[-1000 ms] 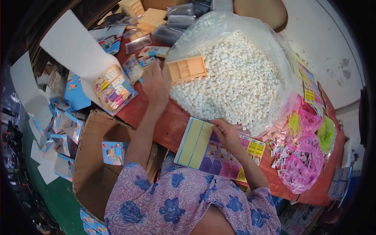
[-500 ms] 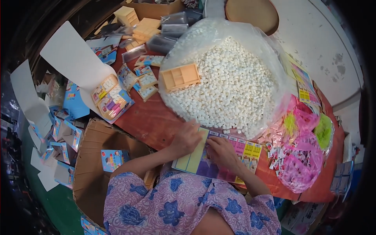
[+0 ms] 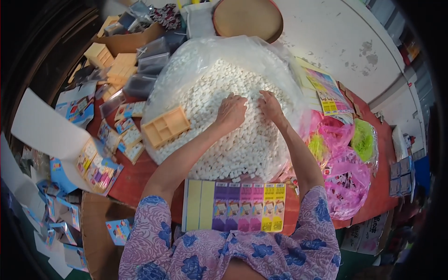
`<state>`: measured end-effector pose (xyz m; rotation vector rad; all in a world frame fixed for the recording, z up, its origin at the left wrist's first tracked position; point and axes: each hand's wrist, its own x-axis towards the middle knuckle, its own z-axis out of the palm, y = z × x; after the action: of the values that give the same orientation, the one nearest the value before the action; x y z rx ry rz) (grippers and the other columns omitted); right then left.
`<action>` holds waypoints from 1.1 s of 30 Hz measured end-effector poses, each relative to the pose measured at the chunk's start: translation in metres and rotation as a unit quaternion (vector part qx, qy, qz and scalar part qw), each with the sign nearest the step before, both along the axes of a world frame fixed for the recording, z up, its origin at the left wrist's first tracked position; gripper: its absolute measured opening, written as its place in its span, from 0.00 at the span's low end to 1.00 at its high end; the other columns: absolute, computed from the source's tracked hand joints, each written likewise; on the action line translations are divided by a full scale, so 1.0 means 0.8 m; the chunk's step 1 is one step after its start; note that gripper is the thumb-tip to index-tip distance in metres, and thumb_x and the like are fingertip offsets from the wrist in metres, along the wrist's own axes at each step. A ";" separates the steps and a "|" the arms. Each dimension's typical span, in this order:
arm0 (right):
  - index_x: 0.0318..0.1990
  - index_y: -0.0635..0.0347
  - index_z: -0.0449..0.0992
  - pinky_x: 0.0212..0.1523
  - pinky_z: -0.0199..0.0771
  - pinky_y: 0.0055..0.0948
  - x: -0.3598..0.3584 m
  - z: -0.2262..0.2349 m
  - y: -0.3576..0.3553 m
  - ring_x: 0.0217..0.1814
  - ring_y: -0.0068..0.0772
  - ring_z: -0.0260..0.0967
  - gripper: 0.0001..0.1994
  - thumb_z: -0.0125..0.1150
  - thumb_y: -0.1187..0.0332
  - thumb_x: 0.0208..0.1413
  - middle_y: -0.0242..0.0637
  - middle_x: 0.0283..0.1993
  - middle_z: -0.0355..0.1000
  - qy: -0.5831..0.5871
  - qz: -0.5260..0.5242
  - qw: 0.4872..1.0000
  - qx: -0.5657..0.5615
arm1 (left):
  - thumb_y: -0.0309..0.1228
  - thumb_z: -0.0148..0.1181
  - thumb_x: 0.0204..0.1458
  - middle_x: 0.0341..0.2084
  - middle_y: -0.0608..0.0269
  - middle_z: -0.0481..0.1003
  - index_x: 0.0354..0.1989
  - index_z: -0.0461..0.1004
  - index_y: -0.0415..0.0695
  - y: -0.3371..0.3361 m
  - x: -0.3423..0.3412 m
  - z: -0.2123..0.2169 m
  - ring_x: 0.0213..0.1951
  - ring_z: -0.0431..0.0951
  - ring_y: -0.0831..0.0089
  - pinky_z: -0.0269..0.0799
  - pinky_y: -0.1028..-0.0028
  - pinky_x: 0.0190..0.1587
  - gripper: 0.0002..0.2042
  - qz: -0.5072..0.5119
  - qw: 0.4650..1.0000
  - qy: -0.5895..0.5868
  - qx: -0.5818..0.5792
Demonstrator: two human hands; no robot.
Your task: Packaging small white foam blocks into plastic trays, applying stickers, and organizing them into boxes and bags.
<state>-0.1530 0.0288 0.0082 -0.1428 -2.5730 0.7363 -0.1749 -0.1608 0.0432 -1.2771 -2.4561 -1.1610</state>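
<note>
A large clear plastic bag point(image 3: 186, 70) lies spread wide on the table, heaped with small white cube-shaped pieces point(image 3: 205, 154). My left hand point(image 3: 232, 112) is over the middle of the heap, fingers curved and slightly apart. Just to its right, my right hand point(image 3: 270, 107) touches the pieces with bent, parted fingers. Nothing I can make out is held in either; their fingertips are slightly blurred. A tan compartment tray point(image 3: 165, 127) rests on the heap's left side. In front of me lies a printed sheet point(image 3: 246, 207) with pale yellow, purple, pink and yellow strips.
Pink plastic bags point(image 3: 347, 184) of small packets and a lime-green bundle point(image 3: 363, 140) sit to the right. On the left are an open printed box point(image 3: 95, 168), small filled packs point(image 3: 128, 135) and a cardboard carton point(image 3: 100, 233). Tan trays point(image 3: 123, 67) are stacked behind.
Both hands have left the printed sheet and moved forward onto the white pieces. The sheet now lies straighter, with no hand on it. The view has shifted too.
</note>
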 end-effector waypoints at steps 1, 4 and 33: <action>0.41 0.62 0.67 0.41 0.63 0.34 -0.007 -0.003 0.009 0.41 0.48 0.62 0.15 0.51 0.69 0.44 0.48 0.40 0.64 -0.037 -0.010 0.999 0.017 | 0.27 0.50 0.43 0.34 0.55 0.68 0.34 0.68 0.39 0.016 -0.016 -0.013 0.42 0.65 0.60 0.59 0.65 0.44 0.09 0.040 0.998 0.042 -0.033; 0.42 0.60 0.67 0.42 0.62 0.36 -0.015 0.013 -0.009 0.42 0.47 0.62 0.16 0.49 0.65 0.45 0.46 0.39 0.65 -0.127 -0.051 0.989 0.054 | 0.30 0.50 0.43 0.35 0.56 0.67 0.35 0.68 0.40 0.037 -0.059 -0.029 0.42 0.64 0.61 0.56 0.64 0.46 0.11 0.092 0.988 0.084 -0.096; 0.24 0.59 0.70 0.34 0.60 0.39 -0.079 0.007 0.009 0.39 0.38 0.62 0.05 0.53 0.70 0.37 0.43 0.32 0.66 -0.059 -0.104 0.960 0.254 | 0.27 0.52 0.40 0.38 0.52 0.67 0.39 0.68 0.42 -0.098 0.041 0.018 0.43 0.63 0.52 0.56 0.60 0.47 0.14 0.055 0.983 0.142 -0.104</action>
<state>-0.2160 0.0356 0.0139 -0.2922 -2.7111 -0.0216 -0.1418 -0.2390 0.0575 -1.2390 -2.4421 -0.6572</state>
